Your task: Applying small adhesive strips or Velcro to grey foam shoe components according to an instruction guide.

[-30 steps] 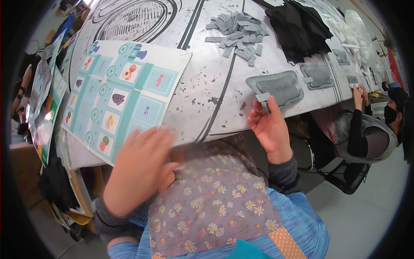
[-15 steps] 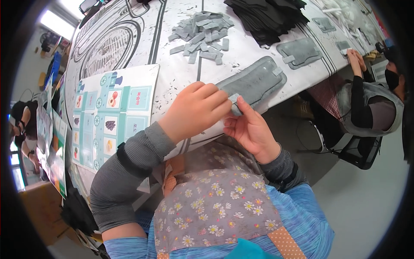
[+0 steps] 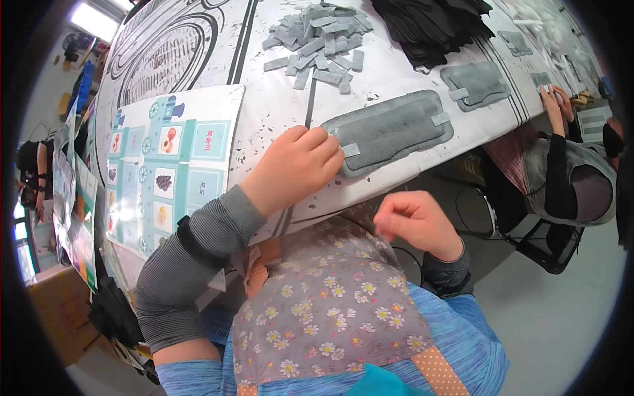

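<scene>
A long grey fabric pad (image 3: 393,129) with rounded ends lies flat on the table near its front edge. Two small light-grey strips sit on it, a left strip (image 3: 351,150) and a right strip (image 3: 440,119). My left hand (image 3: 294,168) is closed at the pad's left end, its curled fingers on the edge there. Off the table edge, below the pad, my right hand (image 3: 419,221) hangs in the air, apart from the pad. Its fingers are curled in with the thumb against them; the thumb tip is blurred, and anything pinched there cannot be made out.
A heap of short grey strips (image 3: 320,43) lies beyond the pad. Black fabric pieces (image 3: 432,26) are stacked to its right. Another grey pad (image 3: 475,86) rests farther right, towards a seated person (image 3: 568,171). A picture board (image 3: 175,162) lies at left.
My right hand has come off the pad's left strip and moved down and right, past the table edge. The pad now lies flat, its left end lowered. My left hand stays at that end.
</scene>
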`<state>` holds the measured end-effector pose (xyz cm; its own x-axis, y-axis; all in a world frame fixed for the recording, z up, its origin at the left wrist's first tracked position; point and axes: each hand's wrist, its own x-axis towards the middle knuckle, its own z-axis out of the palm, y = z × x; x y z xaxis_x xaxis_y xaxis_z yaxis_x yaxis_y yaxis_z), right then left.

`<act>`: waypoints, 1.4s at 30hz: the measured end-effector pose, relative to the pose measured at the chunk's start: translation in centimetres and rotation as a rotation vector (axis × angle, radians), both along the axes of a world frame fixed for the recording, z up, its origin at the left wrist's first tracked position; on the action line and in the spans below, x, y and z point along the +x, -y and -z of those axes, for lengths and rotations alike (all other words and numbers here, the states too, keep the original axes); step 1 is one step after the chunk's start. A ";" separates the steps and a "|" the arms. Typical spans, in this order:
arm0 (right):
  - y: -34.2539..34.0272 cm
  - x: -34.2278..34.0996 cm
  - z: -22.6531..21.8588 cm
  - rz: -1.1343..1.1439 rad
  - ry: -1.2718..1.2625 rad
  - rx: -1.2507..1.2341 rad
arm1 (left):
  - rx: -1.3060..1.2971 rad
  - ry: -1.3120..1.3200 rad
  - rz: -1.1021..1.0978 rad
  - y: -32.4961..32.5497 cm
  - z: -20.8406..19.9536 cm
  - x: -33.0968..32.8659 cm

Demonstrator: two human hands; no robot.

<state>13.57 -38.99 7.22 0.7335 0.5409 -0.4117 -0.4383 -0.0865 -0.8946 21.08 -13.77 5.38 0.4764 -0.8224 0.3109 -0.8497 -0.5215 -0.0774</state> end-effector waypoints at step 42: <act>-15.2 1.4 2.2 -0.144 -0.283 0.319 | -2.199 -0.860 -0.894 -16.9 -0.2 -28.4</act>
